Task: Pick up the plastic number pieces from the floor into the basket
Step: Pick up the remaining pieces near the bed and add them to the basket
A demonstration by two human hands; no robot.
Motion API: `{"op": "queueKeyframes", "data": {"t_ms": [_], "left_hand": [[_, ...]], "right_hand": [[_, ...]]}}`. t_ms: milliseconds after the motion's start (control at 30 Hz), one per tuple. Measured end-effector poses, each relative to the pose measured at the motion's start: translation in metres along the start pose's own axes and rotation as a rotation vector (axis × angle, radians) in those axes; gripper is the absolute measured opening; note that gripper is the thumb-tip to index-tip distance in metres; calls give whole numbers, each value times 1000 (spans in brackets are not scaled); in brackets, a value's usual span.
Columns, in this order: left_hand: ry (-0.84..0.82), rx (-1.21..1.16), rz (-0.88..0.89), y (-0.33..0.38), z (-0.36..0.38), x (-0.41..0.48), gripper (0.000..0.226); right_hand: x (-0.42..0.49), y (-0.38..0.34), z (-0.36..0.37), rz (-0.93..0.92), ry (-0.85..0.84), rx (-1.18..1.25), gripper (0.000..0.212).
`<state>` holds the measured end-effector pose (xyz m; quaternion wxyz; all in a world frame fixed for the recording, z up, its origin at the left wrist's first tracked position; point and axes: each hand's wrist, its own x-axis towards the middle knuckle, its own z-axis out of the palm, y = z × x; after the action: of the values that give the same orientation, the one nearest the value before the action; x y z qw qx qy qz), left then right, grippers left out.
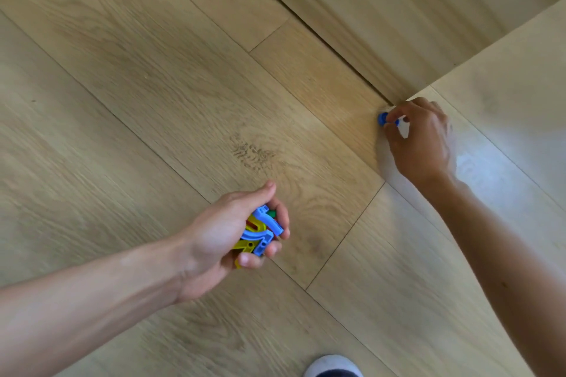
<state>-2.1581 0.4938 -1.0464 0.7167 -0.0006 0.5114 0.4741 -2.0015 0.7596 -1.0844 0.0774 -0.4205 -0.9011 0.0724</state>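
My left hand (232,232) is palm-up above the wooden floor (153,101) and grips a bundle of plastic number pieces (260,231): blue and yellow ones on top, with red and green bits underneath. My right hand (419,138) reaches to the corner where the floor meets a wooden panel. Its fingertips pinch a small blue plastic piece (382,118) right at floor level. The basket is not in view.
A light wooden wall or cabinet base (398,9) runs diagonally along the upper right, and a second wooden panel (505,86) meets it at the corner. A foot in a white sock (333,366) shows at the bottom edge.
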Motion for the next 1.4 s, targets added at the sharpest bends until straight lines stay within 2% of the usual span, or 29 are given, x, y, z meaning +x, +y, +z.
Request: {"op": "queueKeyframes", "data": {"t_ms": [100, 200, 267, 333, 433, 567, 633, 800, 900, 1033, 1200, 1300, 1400], "left_hand": [[15, 13, -13, 2, -1, 0, 41], [34, 8, -17, 6, -1, -1, 43], [46, 8, -13, 9, 1, 0, 43], [37, 9, 11, 13, 4, -1, 38], [-33, -19, 90, 20, 8, -4, 33], [-77, -104, 159, 33, 4, -18, 41], [-34, -79, 234, 38, 0, -30, 39], [-7, -124, 261, 44, -7, -61, 38], [24, -94, 246, 53, -22, -92, 40], [113, -128, 268, 56, -52, -148, 47], [301, -146, 385, 40, -84, -234, 46], [415, -228, 479, 16, -108, -289, 40], [552, -381, 526, -21, -136, -338, 45]], "right_hand": [[0, -11, -4, -34, -9, 1, 8], [-14, -46, -26, -98, 20, 194, 8], [-34, -84, -50, -251, 37, 422, 2], [-57, -123, -68, -432, -14, 585, 4], [-76, -159, -73, -575, -105, 556, 4], [-80, -179, -80, -582, -109, 495, 9], [-79, -193, -89, -583, -81, 539, 13], [-75, -224, -107, -474, -191, 756, 21], [-74, -250, -114, -539, -224, 736, 20], [-72, -297, -128, -728, -348, 704, 18], [-83, -381, -141, -942, -452, 674, 18], [-108, -439, -140, -1073, -526, 663, 14], [-143, -495, -132, -1153, -584, 709, 15]]}}
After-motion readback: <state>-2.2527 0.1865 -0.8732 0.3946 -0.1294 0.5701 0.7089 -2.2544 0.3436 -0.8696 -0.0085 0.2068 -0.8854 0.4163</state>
